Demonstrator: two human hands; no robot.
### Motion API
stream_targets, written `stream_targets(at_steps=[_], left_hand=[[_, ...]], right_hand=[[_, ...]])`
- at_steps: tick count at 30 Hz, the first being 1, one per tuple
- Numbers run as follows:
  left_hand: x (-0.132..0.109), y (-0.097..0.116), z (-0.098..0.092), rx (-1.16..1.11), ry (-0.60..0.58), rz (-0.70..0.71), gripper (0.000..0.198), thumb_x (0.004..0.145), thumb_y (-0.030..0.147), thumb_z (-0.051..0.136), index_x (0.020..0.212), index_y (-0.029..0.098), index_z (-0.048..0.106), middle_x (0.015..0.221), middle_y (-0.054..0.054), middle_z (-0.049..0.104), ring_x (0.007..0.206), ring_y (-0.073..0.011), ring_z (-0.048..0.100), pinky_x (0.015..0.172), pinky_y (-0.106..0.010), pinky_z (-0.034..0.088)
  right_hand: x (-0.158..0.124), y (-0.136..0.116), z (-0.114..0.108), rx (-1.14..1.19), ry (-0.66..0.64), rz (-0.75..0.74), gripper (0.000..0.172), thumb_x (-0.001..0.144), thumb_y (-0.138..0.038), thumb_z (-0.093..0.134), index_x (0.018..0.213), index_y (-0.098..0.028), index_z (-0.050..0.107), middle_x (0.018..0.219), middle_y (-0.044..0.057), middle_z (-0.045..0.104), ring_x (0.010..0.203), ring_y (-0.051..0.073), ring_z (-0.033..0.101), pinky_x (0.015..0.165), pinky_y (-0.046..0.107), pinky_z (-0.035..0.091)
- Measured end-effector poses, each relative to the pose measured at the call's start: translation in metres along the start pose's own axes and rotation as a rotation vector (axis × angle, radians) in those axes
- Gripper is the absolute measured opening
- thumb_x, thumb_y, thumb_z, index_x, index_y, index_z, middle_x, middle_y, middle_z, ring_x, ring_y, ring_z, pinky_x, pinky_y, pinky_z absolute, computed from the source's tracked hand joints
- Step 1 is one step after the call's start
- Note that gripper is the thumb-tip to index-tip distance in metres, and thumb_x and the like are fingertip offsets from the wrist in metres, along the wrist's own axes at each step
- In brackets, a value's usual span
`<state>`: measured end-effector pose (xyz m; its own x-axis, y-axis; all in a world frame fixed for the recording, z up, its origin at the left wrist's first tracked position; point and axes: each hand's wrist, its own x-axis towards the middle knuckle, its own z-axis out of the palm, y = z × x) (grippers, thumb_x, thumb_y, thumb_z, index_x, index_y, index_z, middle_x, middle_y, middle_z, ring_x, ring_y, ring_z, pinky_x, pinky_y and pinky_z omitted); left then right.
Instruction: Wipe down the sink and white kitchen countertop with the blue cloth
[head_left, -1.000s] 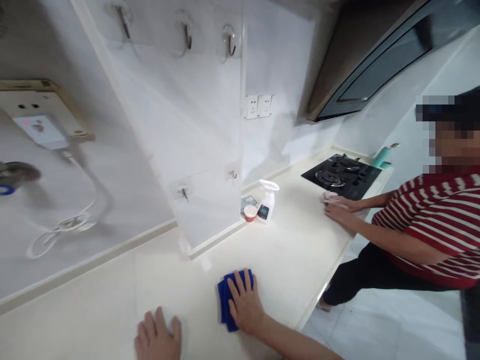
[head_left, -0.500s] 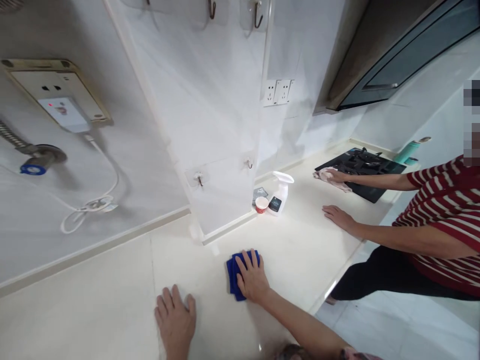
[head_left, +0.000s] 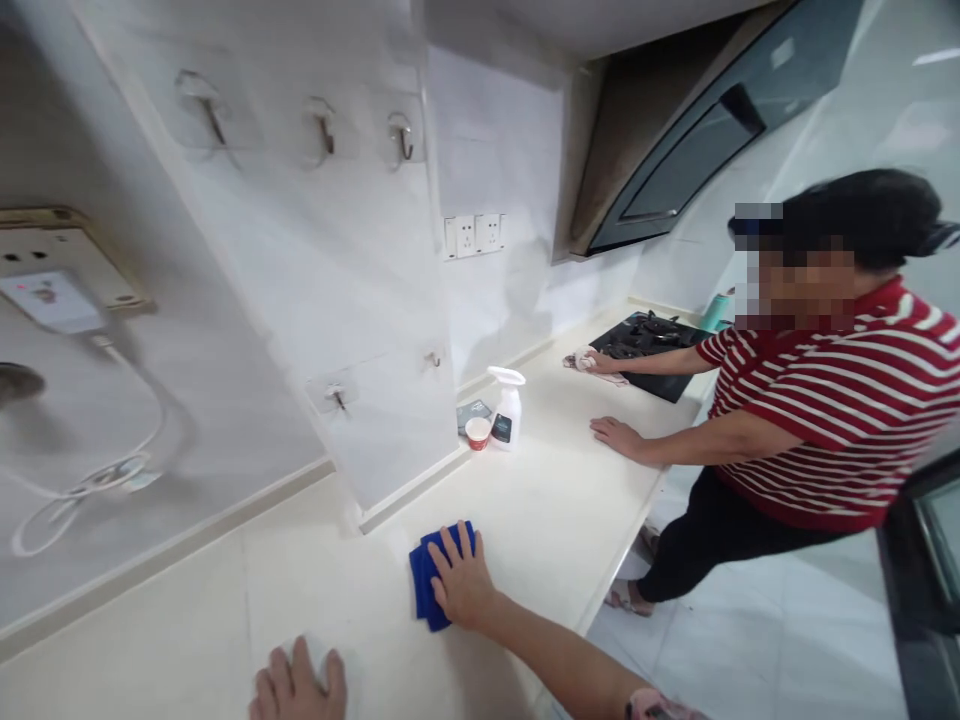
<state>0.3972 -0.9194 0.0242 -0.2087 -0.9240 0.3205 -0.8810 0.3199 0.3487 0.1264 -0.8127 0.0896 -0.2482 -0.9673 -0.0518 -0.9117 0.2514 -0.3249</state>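
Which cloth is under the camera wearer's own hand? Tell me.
The blue cloth, pressed flat under your right hand. The other, a pale pink cloth, is under the co-worker's hand beside the black gas hob.

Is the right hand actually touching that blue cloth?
Touching: the head view shows the right hand lying flat on top of the blue cloth.

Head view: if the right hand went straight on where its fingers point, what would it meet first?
The right hand would likely meet the white upstand at the pillar's foot, across the countertop; depth is unclear.
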Motion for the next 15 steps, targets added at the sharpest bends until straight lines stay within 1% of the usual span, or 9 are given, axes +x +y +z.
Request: stream_targets(at_steps=[2, 3, 5, 6, 8, 10, 11, 12, 15], left_hand=[[-0.001, 0.000, 0.004, -0.029, -0.044, -0.032, 0.077, 0.097, 0.055, 0.024, 0.146, 0.003, 0.053, 0.158, -0.029, 0.044, 0.155, -0.0479, 0.027, 0.123, -0.069, 0.027], [-0.003, 0.004, 0.004, -0.058, -0.067, -0.023, 0.075, 0.098, 0.054, 0.025, 0.144, 0.004, 0.056, 0.157, -0.027, 0.047, 0.154, -0.0465, 0.029, 0.123, -0.069, 0.028], [-0.013, 0.022, 0.003, -0.151, -0.104, 0.077, 0.067, 0.100, 0.049, 0.029, 0.141, 0.004, 0.058, 0.154, -0.027, 0.051, 0.153, -0.0414, 0.035, 0.125, -0.064, 0.032], [-0.019, 0.036, 0.003, -0.224, -0.112, 0.166, 0.063, 0.101, 0.044, 0.033, 0.142, 0.003, 0.056, 0.155, -0.026, 0.050, 0.153, -0.0376, 0.037, 0.125, -0.060, 0.035], [-0.030, 0.070, 0.005, -0.306, -0.110, 0.355, 0.055, 0.103, 0.035, 0.036, 0.149, 0.008, 0.050, 0.159, -0.021, 0.048, 0.155, -0.0308, 0.036, 0.126, -0.055, 0.036], [-0.042, 0.109, 0.009, -0.313, -0.148, 0.527, 0.056, 0.103, 0.026, 0.038, 0.157, 0.014, 0.040, 0.163, -0.018, 0.044, 0.157, -0.0286, 0.032, 0.127, -0.056, 0.037], [-0.048, 0.127, 0.012, -0.295, -0.172, 0.592, 0.059, 0.102, 0.024, 0.040, 0.160, 0.017, 0.036, 0.166, -0.018, 0.038, 0.159, -0.0312, 0.027, 0.126, -0.060, 0.036], [-0.054, 0.144, 0.015, -0.267, -0.185, 0.638, 0.061, 0.100, 0.024, 0.045, 0.160, 0.020, 0.036, 0.169, -0.018, 0.032, 0.161, -0.0369, 0.018, 0.125, -0.066, 0.035], [-0.073, 0.183, 0.024, -0.188, -0.191, 0.670, 0.069, 0.091, 0.029, 0.061, 0.158, 0.025, 0.044, 0.174, -0.020, 0.014, 0.157, -0.0551, -0.003, 0.117, -0.085, 0.026]], right_hand=[[-0.012, 0.008, 0.004, 0.045, 0.036, -0.081, 0.065, 0.107, -0.055, 0.031, 0.166, -0.028, 0.026, 0.176, 0.008, 0.017, 0.162, 0.039, 0.010, 0.127, 0.071, 0.017], [-0.019, 0.013, 0.007, 0.079, 0.055, -0.092, 0.064, 0.106, -0.054, 0.032, 0.165, -0.029, 0.029, 0.175, 0.006, 0.021, 0.162, 0.036, 0.012, 0.128, 0.067, 0.019], [-0.035, 0.024, 0.016, 0.171, 0.118, -0.010, 0.060, 0.107, -0.047, 0.029, 0.163, -0.026, 0.036, 0.172, 0.006, 0.032, 0.160, 0.030, 0.023, 0.130, 0.055, 0.027], [-0.043, 0.032, 0.021, 0.226, 0.169, 0.080, 0.060, 0.107, -0.042, 0.025, 0.161, -0.022, 0.040, 0.169, 0.008, 0.038, 0.157, 0.026, 0.031, 0.128, 0.049, 0.031], [-0.060, 0.051, 0.030, 0.346, 0.287, 0.277, 0.062, 0.104, -0.032, 0.016, 0.155, -0.014, 0.049, 0.159, 0.014, 0.051, 0.147, 0.023, 0.047, 0.123, 0.041, 0.040], [-0.074, 0.071, 0.036, 0.483, 0.365, 0.373, 0.064, 0.101, -0.030, 0.015, 0.145, -0.012, 0.058, 0.146, 0.016, 0.063, 0.133, 0.024, 0.060, 0.116, 0.039, 0.048], [-0.080, 0.079, 0.038, 0.553, 0.380, 0.376, 0.062, 0.100, -0.032, 0.018, 0.139, -0.014, 0.063, 0.138, 0.016, 0.068, 0.126, 0.025, 0.065, 0.111, 0.039, 0.051], [-0.085, 0.086, 0.039, 0.606, 0.395, 0.381, 0.060, 0.099, -0.033, 0.020, 0.134, -0.016, 0.066, 0.132, 0.015, 0.071, 0.119, 0.025, 0.068, 0.108, 0.038, 0.054], [-0.093, 0.099, 0.041, 0.734, 0.391, 0.302, 0.049, 0.097, -0.042, 0.031, 0.117, -0.025, 0.072, 0.116, 0.012, 0.077, 0.105, 0.026, 0.072, 0.098, 0.035, 0.057]])
